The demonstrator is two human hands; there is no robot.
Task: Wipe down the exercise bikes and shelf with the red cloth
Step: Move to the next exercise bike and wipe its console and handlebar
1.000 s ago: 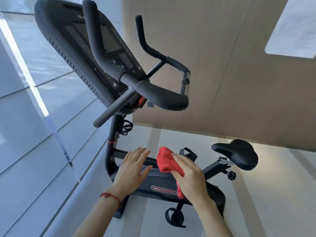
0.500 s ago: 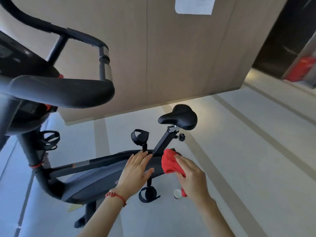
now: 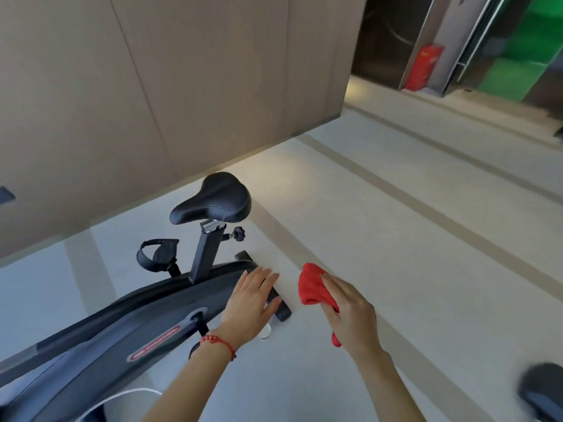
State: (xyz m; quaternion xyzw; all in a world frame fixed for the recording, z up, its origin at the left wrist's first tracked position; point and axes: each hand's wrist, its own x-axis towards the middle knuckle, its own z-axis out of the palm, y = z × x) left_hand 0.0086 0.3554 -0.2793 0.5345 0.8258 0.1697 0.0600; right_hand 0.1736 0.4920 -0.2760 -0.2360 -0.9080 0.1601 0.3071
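Now, right hand (image 3: 350, 315): I keep the red cloth (image 3: 313, 286) bunched.
Left hand (image 3: 249, 303): flat, fingers spread, empty.
Next: press cloth flat along the saddle (image 3: 213, 199).

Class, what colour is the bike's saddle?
Black: the saddle shows best in the head view.
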